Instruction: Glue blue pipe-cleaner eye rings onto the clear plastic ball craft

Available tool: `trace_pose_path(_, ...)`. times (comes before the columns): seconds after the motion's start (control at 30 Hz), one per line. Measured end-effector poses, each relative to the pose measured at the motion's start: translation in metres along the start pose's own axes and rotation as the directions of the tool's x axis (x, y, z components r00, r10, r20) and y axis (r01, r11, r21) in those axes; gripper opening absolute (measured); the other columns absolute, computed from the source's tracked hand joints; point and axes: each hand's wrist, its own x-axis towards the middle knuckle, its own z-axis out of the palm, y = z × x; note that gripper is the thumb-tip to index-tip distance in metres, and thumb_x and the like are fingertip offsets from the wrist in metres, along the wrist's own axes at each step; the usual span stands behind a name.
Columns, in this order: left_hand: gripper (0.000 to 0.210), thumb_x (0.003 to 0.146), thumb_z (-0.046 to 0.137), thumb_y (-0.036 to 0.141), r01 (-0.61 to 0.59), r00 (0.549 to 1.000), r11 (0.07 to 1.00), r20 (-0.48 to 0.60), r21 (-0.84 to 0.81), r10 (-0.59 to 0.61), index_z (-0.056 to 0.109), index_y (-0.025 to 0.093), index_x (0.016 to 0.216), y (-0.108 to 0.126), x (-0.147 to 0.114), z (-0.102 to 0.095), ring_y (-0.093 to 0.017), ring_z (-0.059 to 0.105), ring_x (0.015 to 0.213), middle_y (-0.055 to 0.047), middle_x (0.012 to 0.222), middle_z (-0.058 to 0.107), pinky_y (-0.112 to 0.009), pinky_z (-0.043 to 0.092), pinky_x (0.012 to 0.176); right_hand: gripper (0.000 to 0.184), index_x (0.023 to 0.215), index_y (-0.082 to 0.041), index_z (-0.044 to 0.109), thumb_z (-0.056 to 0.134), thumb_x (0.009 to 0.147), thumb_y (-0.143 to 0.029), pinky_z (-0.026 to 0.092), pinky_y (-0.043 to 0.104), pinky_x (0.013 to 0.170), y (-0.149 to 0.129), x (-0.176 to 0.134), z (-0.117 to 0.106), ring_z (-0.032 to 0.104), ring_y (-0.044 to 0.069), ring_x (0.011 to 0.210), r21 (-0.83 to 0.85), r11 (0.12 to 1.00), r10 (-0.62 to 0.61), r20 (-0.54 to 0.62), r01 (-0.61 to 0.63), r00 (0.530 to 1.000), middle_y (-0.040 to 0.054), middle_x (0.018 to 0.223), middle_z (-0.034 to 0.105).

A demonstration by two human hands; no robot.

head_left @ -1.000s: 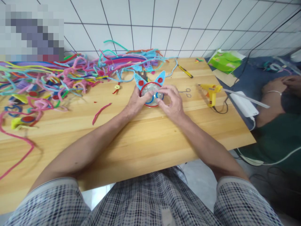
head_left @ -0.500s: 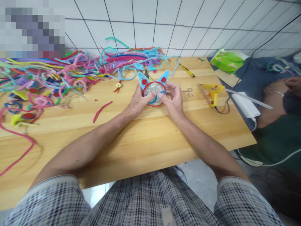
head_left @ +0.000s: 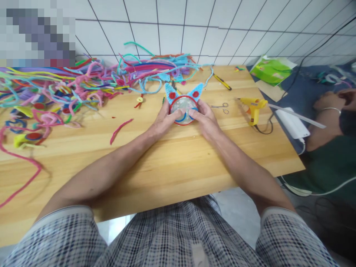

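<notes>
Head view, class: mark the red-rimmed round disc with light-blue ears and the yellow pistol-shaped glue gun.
Red-rimmed round disc with light-blue ears [head_left: 184, 104], head view: the disc's upper middle.
Yellow pistol-shaped glue gun [head_left: 254, 107], head view: top of its handle.

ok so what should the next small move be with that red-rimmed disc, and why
Perhaps a light press of the thumbs on the blue strips. The left hand and right hand already hold the red-rimmed disc from opposite sides, with both thumbs over its face, close to the strips. Whether those are fully fixed, I can't tell.
</notes>
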Motion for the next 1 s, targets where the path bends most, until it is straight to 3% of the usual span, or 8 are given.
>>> trace_pose_path(0.1, 0.076, 0.083, 0.090, 0.063, 0.013, 1.000, 1.000, 0.001, -0.007, -0.013, 0.063, 0.026, 0.144, 0.000, 0.001, 0.001, -0.041, 0.070, 0.148, -0.011, 0.150, 0.078, -0.060, 0.054, 0.135, 0.080, 0.123, -0.034, 0.075, 0.107, 0.064, -0.078, 0.058, 0.059, 0.135, 0.001, 0.002, -0.001, 0.072, 0.039, 0.152, 0.000, 1.000, 0.002, 0.010, -0.002, 1.000, 0.0051, 0.143, 0.087)
trace_pose_path(0.27, 0.062, 0.087, 0.084, 0.070, 0.005, 0.998, 0.998, -0.066, -0.055, -0.008, 0.069, 0.032, 0.134, -0.007, 0.003, 0.002, -0.038, 0.068, 0.152, -0.009, 0.147, 0.078, -0.054, 0.054, 0.135, 0.082, 0.124, -0.033, 0.075, 0.107, 0.063, -0.078, 0.061, 0.062, 0.132, 0.007, 0.006, -0.005, 0.074, 0.041, 0.149, -0.047, 0.998, -0.029, 0.022, 0.030, 0.999, 0.0073, 0.144, 0.087)
trace_pose_path(0.43, 0.070, 0.082, 0.089, 0.073, 0.010, 0.997, 1.000, -0.070, -0.029, -0.012, 0.068, 0.030, 0.134, -0.009, 0.004, 0.002, -0.037, 0.070, 0.143, -0.009, 0.144, 0.078, -0.053, 0.058, 0.129, 0.085, 0.128, -0.034, 0.074, 0.103, 0.066, -0.084, 0.062, 0.062, 0.131, 0.006, 0.005, -0.005, 0.078, 0.039, 0.142, -0.088, 0.995, -0.041, 0.018, 0.043, 0.999, 0.0069, 0.143, 0.087)
trace_pose_path(1.0, 0.069, 0.079, 0.088, 0.056, 0.056, 0.998, 0.998, -0.026, 0.022, -0.055, 0.067, 0.023, 0.135, 0.000, 0.005, 0.001, -0.040, 0.075, 0.135, -0.012, 0.136, 0.081, -0.060, 0.061, 0.126, 0.081, 0.125, -0.032, 0.076, 0.104, 0.067, -0.080, 0.062, 0.062, 0.130, 0.004, 0.004, -0.006, 0.075, 0.041, 0.147, -0.109, 0.992, -0.062, 0.026, 0.065, 0.998, 0.0068, 0.139, 0.088)
